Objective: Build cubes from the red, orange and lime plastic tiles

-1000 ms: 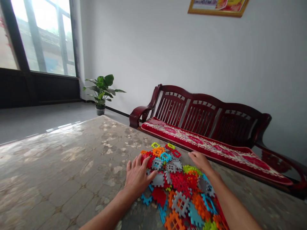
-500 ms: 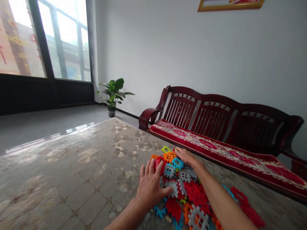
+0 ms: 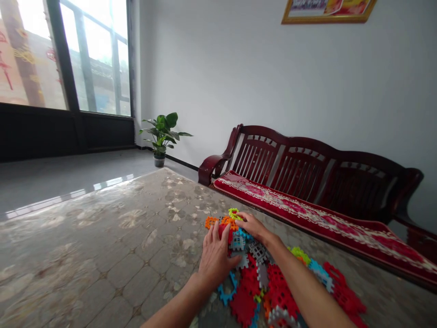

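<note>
A pile of interlocking plastic building tiles lies on the patterned tabletop, with notched edges and several colours. My left hand (image 3: 217,255) rests spread over the pile's left side, fingertips by a red tile (image 3: 225,233) and an orange tile (image 3: 210,222). Its thumb points across a grey tile (image 3: 243,260). On the far side, my right hand (image 3: 255,228) has thumb and forefinger apart beside a yellow-green tile (image 3: 233,212), touching the tiles there. Between the hands show a grey window tile (image 3: 238,242) and a grey lattice tile (image 3: 258,251). My right forearm hides part of the pile.
The table (image 3: 136,255) has a floral cover. Red tiles (image 3: 344,291) and a blue tile (image 3: 319,273) lie right of my right forearm. Beyond the table stand a dark wooden bench (image 3: 290,155) with a red floral cushion (image 3: 293,207) and a potted plant (image 3: 160,136).
My right hand has moved left along the pile's far edge, and orange tiles there have shifted left. My left hand has stayed spread, moving slightly. More tiles show right of my right forearm.
</note>
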### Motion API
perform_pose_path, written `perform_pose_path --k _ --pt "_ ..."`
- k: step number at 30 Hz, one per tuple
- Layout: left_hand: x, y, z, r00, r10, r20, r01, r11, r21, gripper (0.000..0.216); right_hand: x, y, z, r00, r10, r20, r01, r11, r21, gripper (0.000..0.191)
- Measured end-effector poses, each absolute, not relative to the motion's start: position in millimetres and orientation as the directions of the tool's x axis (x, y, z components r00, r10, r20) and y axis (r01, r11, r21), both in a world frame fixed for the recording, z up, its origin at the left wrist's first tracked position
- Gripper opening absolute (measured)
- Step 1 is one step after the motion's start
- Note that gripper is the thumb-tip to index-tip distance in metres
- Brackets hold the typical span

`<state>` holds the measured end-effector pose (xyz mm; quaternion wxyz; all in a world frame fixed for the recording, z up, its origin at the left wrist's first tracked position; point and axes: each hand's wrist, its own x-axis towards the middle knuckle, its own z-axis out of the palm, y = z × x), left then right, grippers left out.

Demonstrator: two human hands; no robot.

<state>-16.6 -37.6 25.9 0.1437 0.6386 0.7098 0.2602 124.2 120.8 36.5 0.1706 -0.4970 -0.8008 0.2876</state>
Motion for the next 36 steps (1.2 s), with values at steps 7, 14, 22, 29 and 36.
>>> perform_pose_path --k 7,14,22,29,36 --pt "-17.6 -31.8 15.3 -0.215 0.951 0.223 0.724 0.002 0.690 0.085 96.6 104.7 38.5 -0.584 0.812 -0.008 0.508 0.357 -0.784 0.040" --pt "-15.0 -26.3 6.7 -0.278 0.877 0.392 0.535 -0.197 0.822 0.093 84.0 74.6 65.5 -0.644 0.763 0.065 0.330 0.353 -0.875 0.026" --pt "-11.7 -32.2 22.4 -0.070 0.809 0.583 0.598 -0.434 0.674 0.090 108.1 39.3 92.5 -0.565 0.798 0.208 0.094 0.313 -0.945 0.031" --pt "-3.3 -44.4 45.2 0.234 0.744 0.626 0.643 -0.601 0.474 0.091 160.7 19.6 102.7 -0.488 0.838 0.245 0.104 0.334 -0.937 0.032" --pt "12.8 -63.1 53.5 0.470 0.759 0.450 0.600 -0.649 0.468 0.070 222.8 20.7 93.8 -0.476 0.854 0.210 0.347 0.402 -0.848 0.026"
